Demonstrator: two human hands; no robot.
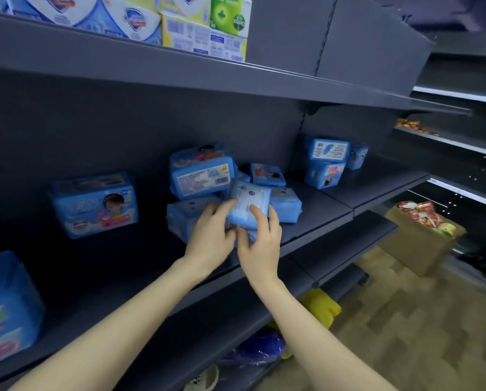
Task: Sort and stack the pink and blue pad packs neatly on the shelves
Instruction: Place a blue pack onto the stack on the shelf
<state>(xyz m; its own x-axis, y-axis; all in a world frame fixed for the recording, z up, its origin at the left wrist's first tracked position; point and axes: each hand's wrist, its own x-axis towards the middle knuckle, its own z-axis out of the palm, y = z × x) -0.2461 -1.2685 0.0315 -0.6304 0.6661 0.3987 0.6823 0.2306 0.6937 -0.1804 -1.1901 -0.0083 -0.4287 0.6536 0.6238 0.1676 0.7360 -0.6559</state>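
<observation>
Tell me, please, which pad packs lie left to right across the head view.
Big blue pack at the left edge, upright blue pack, heap of blue packs, two stacked blue packs. The small pack in the left hand and right hand overlaps the heap; omitted.

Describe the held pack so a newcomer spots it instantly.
On the middle shelf, find the central heap of blue packs. At its front, the pale blue pack with a white panel is gripped between left hand and right hand; no neighbour is held.
</observation>
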